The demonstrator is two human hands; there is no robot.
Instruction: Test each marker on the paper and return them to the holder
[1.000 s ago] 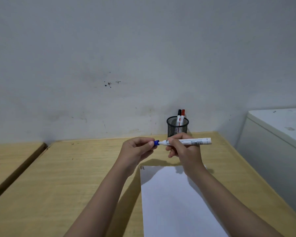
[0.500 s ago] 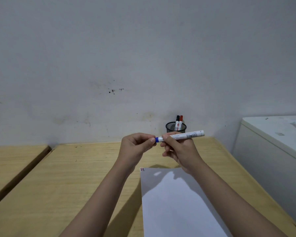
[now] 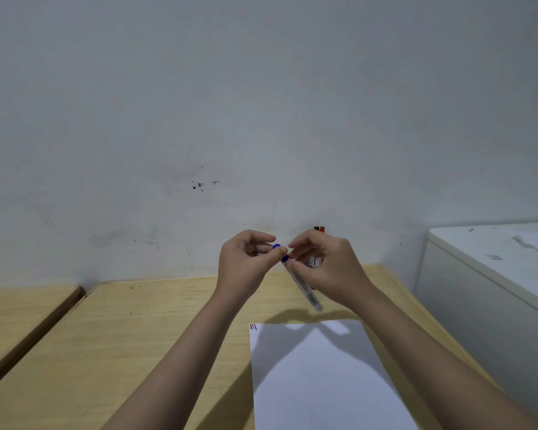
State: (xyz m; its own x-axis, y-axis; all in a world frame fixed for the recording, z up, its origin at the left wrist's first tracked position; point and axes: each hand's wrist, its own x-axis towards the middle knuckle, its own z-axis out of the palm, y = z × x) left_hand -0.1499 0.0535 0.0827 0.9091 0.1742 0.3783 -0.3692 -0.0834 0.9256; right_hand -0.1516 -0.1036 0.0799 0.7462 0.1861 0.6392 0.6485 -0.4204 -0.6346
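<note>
while the left hand [image 3: 246, 262] pinches its blue cap [image 3: 276, 247], the right hand [image 3: 326, 268] grips the marker [image 3: 302, 285], tail slanting down-right.

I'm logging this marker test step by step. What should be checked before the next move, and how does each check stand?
1. Blue marker held: ok, the right hand grips its barrel.
2. Cap state: cannot tell; the left hand pinches something blue at the tip end, blurred.
3. Blue test stroke on paper: ok, marks at its top-left corner include a blue one.
4. Holder reachable: cannot tell, the hands hide most of it.
5. Other markers returned: ok, black and red tips show behind the right hand.
</note>
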